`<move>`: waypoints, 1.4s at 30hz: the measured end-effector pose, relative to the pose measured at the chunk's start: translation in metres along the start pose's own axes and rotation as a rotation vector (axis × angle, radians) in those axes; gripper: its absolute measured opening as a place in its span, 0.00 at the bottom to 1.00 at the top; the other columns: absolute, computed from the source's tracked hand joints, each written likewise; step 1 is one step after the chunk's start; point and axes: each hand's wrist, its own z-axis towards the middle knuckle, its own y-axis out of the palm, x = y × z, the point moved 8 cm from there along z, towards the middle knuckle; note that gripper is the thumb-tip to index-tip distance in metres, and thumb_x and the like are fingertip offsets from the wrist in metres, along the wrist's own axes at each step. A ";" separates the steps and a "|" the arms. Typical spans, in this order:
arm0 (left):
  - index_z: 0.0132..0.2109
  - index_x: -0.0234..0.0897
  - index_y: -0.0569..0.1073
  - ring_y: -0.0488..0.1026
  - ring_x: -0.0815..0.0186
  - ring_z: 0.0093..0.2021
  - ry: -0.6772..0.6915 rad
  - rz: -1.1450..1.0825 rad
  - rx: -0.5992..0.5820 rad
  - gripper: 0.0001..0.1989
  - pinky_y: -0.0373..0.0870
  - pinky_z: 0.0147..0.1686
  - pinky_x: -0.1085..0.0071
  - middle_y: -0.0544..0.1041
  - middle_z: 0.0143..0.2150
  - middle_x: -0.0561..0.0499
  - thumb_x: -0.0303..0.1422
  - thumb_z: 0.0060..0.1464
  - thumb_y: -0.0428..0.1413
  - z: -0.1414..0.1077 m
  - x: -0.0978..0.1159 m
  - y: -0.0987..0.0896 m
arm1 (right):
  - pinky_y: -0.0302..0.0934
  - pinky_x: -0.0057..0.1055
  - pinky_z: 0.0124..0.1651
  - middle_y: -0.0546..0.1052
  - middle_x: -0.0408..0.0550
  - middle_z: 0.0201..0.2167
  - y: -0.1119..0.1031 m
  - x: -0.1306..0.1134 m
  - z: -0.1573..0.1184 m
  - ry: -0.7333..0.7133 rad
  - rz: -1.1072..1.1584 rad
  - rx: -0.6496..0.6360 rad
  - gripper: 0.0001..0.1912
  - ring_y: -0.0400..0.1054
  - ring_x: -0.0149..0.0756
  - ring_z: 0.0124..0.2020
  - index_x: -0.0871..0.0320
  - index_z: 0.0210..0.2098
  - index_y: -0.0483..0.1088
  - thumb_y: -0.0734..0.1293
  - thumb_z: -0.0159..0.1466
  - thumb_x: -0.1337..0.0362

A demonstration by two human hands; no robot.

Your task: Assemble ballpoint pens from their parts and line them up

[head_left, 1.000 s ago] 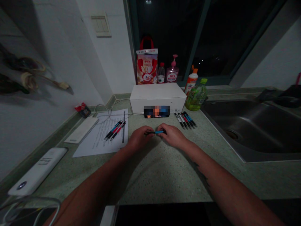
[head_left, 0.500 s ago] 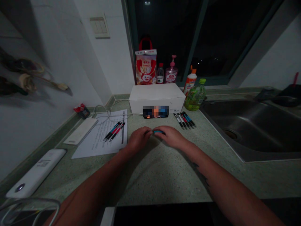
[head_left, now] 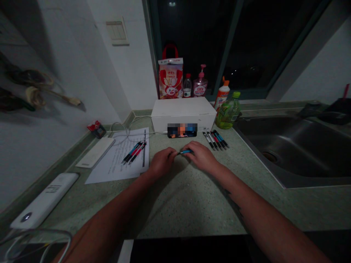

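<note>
Forearms (head_left: 257, 210) angled inward (fingers (head_left: 171, 153) pinched).

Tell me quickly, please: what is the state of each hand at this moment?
Left hand: closed, holding the dark end of a blue-and-black pen.
Right hand: closed, holding the same pen at its blue part.

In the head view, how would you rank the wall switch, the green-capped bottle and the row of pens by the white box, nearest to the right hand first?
1. Row of pens: just beyond the right hand, to its right.
2. Green-capped bottle: farther back, right of the white box.
3. Wall switch: farthest, high up at left.
</note>
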 end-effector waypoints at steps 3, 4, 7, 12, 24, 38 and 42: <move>0.36 0.41 0.77 0.77 0.61 0.35 -0.050 -0.026 0.020 0.13 0.68 0.40 0.66 0.81 0.31 0.52 0.36 0.69 0.52 0.000 -0.006 -0.003 | 0.65 0.40 0.55 0.81 0.53 0.46 -0.011 0.007 -0.001 0.011 -0.060 0.078 0.06 0.73 0.46 0.52 0.55 0.46 0.79 0.69 0.72 0.66; 0.37 0.41 0.77 0.77 0.61 0.35 -0.067 -0.036 0.032 0.12 0.68 0.40 0.66 0.81 0.31 0.52 0.36 0.69 0.52 0.000 -0.008 -0.005 | 0.65 0.41 0.56 0.81 0.53 0.47 -0.014 0.010 -0.001 0.019 -0.082 0.096 0.07 0.73 0.47 0.52 0.55 0.46 0.79 0.69 0.72 0.66; 0.39 0.42 0.76 0.79 0.60 0.36 -0.120 -0.063 0.085 0.10 0.68 0.39 0.66 0.83 0.33 0.52 0.35 0.69 0.53 0.001 -0.015 -0.010 | 0.64 0.45 0.58 0.82 0.56 0.49 -0.021 0.023 -0.002 0.090 -0.149 0.151 0.11 0.74 0.51 0.52 0.55 0.49 0.80 0.65 0.73 0.67; 0.42 0.42 0.77 0.81 0.59 0.39 -0.104 -0.072 0.089 0.07 0.71 0.42 0.64 0.86 0.37 0.51 0.34 0.68 0.55 0.003 -0.017 -0.008 | 0.68 0.44 0.49 0.84 0.60 0.47 -0.027 0.049 -0.005 0.320 -0.141 0.221 0.18 0.77 0.53 0.46 0.57 0.59 0.77 0.61 0.76 0.64; 0.50 0.39 0.77 0.80 0.61 0.41 0.011 -0.188 0.054 0.14 0.77 0.46 0.63 0.84 0.41 0.49 0.30 0.57 0.64 0.000 -0.004 0.009 | 0.59 0.46 0.62 0.81 0.54 0.47 -0.015 -0.012 0.001 -0.145 -0.271 0.122 0.12 0.70 0.50 0.53 0.52 0.51 0.84 0.68 0.74 0.66; 0.42 0.38 0.82 0.82 0.58 0.41 -0.103 -0.220 0.030 0.06 0.78 0.47 0.61 0.87 0.40 0.47 0.33 0.63 0.60 0.006 -0.017 0.007 | 0.65 0.45 0.54 0.79 0.56 0.45 -0.003 -0.002 0.003 -0.031 -0.215 0.047 0.13 0.71 0.51 0.50 0.50 0.53 0.83 0.68 0.74 0.63; 0.41 0.41 0.84 0.79 0.56 0.47 0.037 0.076 0.012 0.03 0.74 0.52 0.60 0.85 0.41 0.47 0.30 0.61 0.64 0.008 -0.008 0.011 | 0.66 0.42 0.55 0.80 0.54 0.46 0.011 0.007 0.006 0.007 -0.210 -0.019 0.13 0.73 0.50 0.52 0.50 0.54 0.83 0.69 0.74 0.62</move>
